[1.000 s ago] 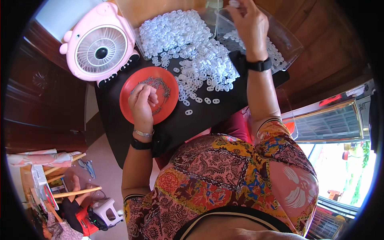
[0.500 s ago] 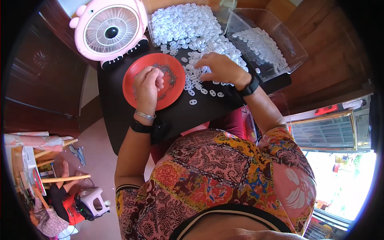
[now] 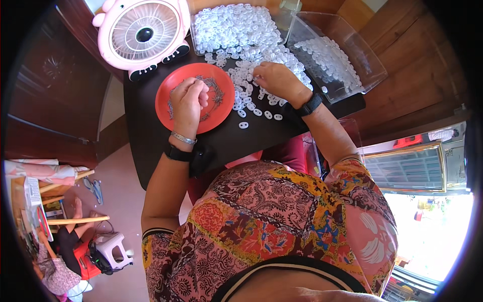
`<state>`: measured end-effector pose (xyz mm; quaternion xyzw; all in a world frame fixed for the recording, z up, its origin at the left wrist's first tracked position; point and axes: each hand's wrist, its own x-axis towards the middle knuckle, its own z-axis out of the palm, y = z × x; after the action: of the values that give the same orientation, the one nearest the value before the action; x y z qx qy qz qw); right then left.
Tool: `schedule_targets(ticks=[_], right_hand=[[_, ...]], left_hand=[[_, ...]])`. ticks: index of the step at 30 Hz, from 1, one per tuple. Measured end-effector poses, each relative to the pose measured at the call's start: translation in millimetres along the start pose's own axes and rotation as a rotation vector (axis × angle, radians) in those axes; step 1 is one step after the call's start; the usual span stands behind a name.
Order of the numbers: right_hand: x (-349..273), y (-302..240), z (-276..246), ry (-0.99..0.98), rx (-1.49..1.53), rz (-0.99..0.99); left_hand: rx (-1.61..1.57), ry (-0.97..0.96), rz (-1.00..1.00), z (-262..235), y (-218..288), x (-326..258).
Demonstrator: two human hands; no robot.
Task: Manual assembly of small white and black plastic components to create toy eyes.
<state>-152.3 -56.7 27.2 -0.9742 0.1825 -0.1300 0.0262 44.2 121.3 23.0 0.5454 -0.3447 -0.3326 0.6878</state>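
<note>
Over the left part of a red plastic plate, my left hand is closed, its fingers curled in; whatever they hold is hidden. Small grey metal pieces, thin like screws or pins, lie in the plate. My right hand reaches over a loose pile of white oval plastic pieces, each with two holes. Its fingertips are drawn together at the pile's left side, and I cannot make out what is between them. Several single ovals lie spread at the pile's near edge.
Behind the pile stands a clear bin heaped with white ovals. Another clear bin, partly filled, is at the right. A pink animal-shaped fan stands left on the dark table. Someone sits at lower left beside a white stool.
My right hand has turned slightly, and its fingers, apart before, have come together over the white ovals. My left hand stays closed over the plate. The view has shifted a little.
</note>
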Motion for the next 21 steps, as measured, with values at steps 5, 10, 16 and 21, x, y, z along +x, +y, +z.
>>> schedule_targets(ticks=[5, 10, 16, 21], right_hand=[[1.2, 2.7, -2.0, -0.049, -0.065, -0.019], [4.3, 2.7, -0.8, -0.091, -0.115, 0.038], [3.6, 5.8, -0.5, -0.076, 0.076, 0.068], [3.4, -0.9, -3.9, 0.012, 0.185, 0.085]], left_hand=[[0.023, -0.007, 0.005, 0.8, -2.0, -0.3], [0.018, -0.017, 0.028, 0.0, -0.7, -0.8], [-0.03, -0.017, 0.011, -1.1, -1.3, 0.3], [-0.046, -0.02, 0.009, -0.6, 0.4, -1.4]])
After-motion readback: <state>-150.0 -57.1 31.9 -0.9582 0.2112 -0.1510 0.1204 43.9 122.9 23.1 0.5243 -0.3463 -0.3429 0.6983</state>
